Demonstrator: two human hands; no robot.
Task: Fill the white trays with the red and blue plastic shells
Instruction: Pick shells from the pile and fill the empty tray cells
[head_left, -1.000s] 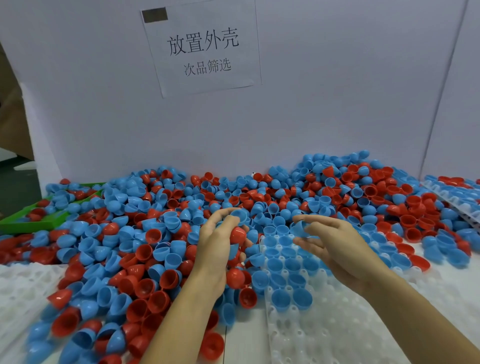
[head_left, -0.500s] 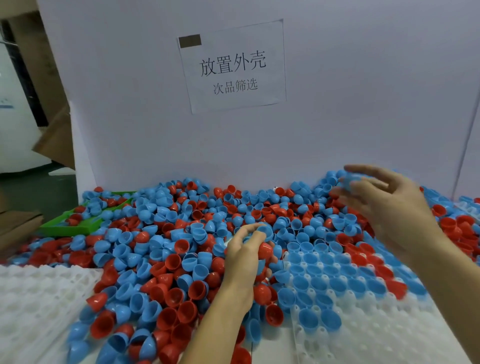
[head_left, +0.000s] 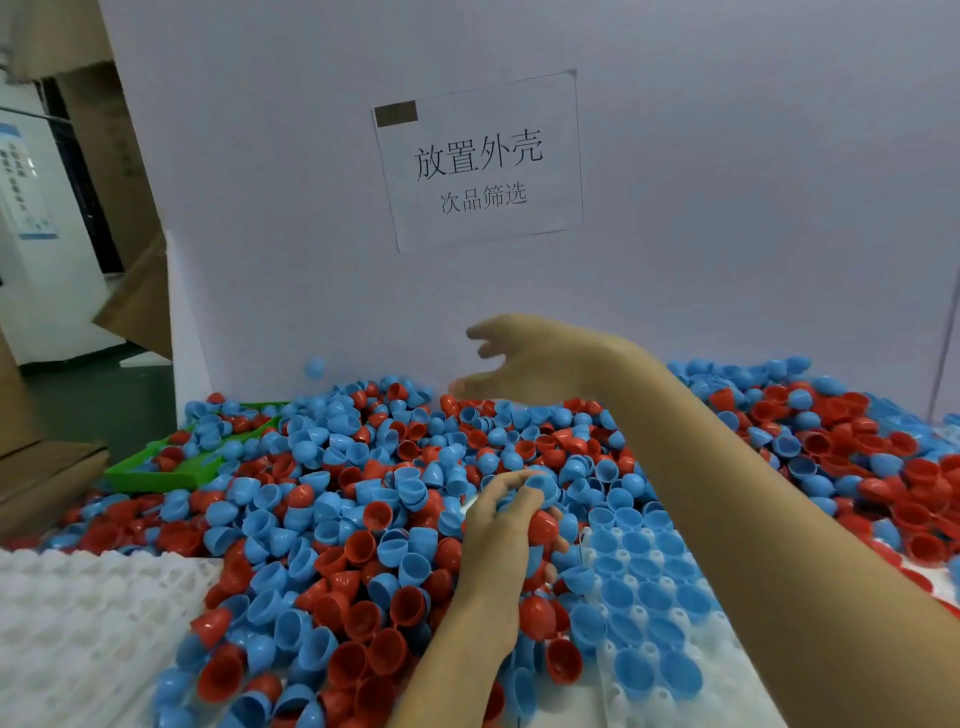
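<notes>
A factory sorting station, told by a heap of red and blue plastic shells (head_left: 363, 519) against a white partition (head_left: 727, 208), a printed Chinese work sign (head_left: 478, 161), moulded white trays (head_left: 78, 623), a green bin (head_left: 171, 462) and stacked cardboard (head_left: 124, 182) behind.

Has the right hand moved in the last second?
Yes. The right hand has risen off the white tray and swung back and left, toward the paper sign, fingers spread.

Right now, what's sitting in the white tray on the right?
Blue shells fill the pockets of the white tray in rows, open side up. The right forearm covers its right part, so the pockets there can't be seen.
</notes>
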